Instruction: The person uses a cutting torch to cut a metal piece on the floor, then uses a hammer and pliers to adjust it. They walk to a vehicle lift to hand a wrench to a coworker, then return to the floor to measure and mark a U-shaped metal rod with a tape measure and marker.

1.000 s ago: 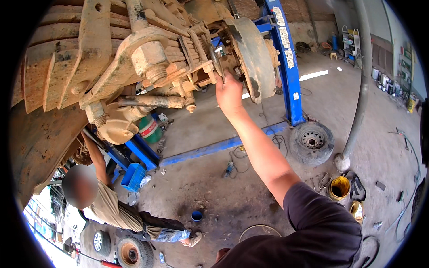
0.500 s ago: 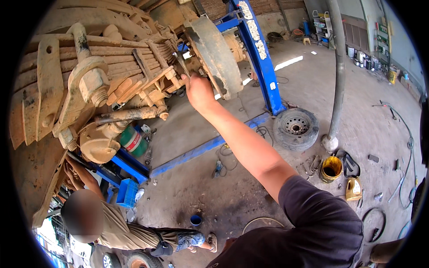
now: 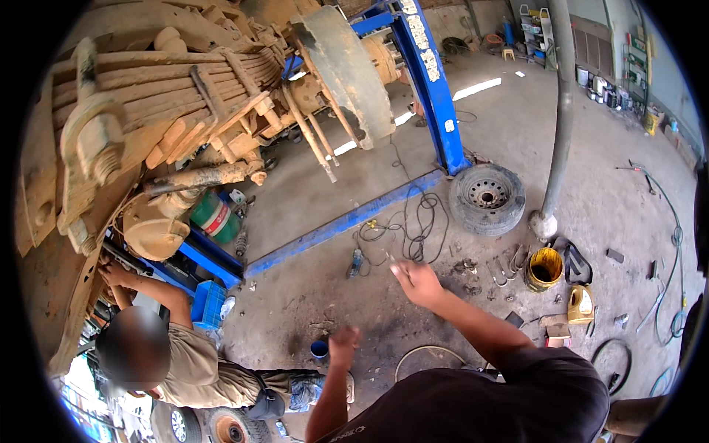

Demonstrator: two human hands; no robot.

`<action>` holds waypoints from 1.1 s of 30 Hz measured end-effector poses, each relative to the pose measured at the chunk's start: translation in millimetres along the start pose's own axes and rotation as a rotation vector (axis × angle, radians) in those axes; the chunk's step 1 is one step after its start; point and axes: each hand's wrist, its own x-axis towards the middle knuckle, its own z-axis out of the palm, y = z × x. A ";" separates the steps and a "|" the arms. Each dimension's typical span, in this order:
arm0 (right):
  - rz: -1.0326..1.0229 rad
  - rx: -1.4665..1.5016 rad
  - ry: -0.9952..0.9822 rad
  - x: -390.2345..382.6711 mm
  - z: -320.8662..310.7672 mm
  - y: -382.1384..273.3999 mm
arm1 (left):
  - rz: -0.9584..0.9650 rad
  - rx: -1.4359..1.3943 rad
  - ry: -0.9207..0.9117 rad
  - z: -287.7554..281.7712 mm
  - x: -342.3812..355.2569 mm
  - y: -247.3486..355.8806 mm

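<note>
My right hand (image 3: pixel 419 285) is out over the floor, thumb and fingers pinched together. A small pale tip (image 3: pixel 392 260) sticks out of them; its kind is too small to tell. Lower and to the left, my left hand (image 3: pixel 343 347) is curled closed near a small blue cup (image 3: pixel 319 349) on the floor, and its contents, if any, are hidden. Apart from both hands, two long rusty rods (image 3: pixel 309 133), like the legs of a U-bolt, hang beside the brake drum (image 3: pixel 347 77). The muddy leaf spring (image 3: pixel 162 88) runs to the left of them.
A blue lift post (image 3: pixel 428 88) stands behind the drum, its blue floor beam (image 3: pixel 343 225) running left. A wheel (image 3: pixel 488 198), a yellow bucket (image 3: pixel 545 269), a jug (image 3: pixel 580 304) and cables (image 3: pixel 417 236) lie rightward. A co-worker (image 3: pixel 192 362) reaches under the vehicle at left.
My right hand has come away from the rods beside the drum, down toward me over the floor. The rods now show fully. My left hand has come into view.
</note>
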 end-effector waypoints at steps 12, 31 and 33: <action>1.687 -0.351 0.198 -604.7 -147.4 205.6 | 0.693 -0.111 -0.354 27.0 258.9 381.0; 1.821 0.081 0.707 -593.0 -108.6 146.7 | 0.700 -0.364 -0.489 70.7 289.3 431.8; 1.757 0.028 0.662 -553.2 -101.2 132.6 | 0.696 -0.430 -0.450 76.0 292.2 439.0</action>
